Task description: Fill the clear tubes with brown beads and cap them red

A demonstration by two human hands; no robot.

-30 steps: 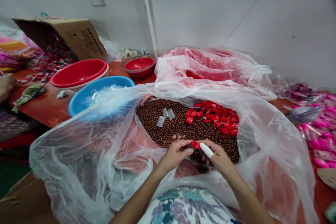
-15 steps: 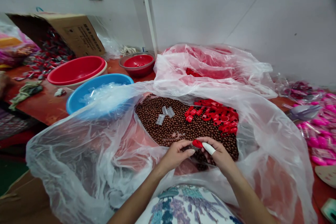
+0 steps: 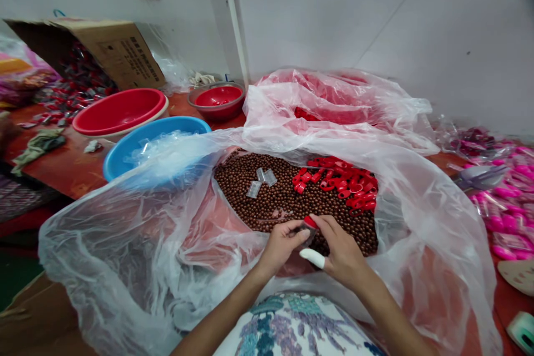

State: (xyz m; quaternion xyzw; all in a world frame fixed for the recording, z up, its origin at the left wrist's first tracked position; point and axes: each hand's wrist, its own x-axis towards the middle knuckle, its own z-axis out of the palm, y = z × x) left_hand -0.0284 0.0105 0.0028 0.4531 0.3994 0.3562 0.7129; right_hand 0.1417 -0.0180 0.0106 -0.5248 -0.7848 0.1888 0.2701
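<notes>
Between thumb and fingers, my left hand [image 3: 281, 243] grips a small clear plastic container [image 3: 308, 238], partly hidden by the fingers. A red plastic cap [image 3: 310, 222] sits at its upper end. My right hand [image 3: 340, 247] has its fingers against the cap's right side. Its thumb, in a white finger cover [image 3: 312, 257], stretches apart below. Both hands are over a mass of small brown balls [image 3: 242, 200] on a clear plastic sheet [image 3: 137, 245]. Red caps [image 3: 344, 181] lie heaped on the balls, and clear containers [image 3: 253, 189] rest to the left.
A blue basin [image 3: 114, 164] with clear plastic pieces stands left, beside a red basin [image 3: 120, 114]. Behind are a small red bowl [image 3: 219, 95] and a cardboard box [image 3: 125, 55]. A plastic bag [image 3: 334, 97] with red pieces lies at the back; pink packets [image 3: 511, 217] are piled right.
My right thumb has come off the red cap and swung down to the left. The cap now sits upright at the top of the container in my left hand.
</notes>
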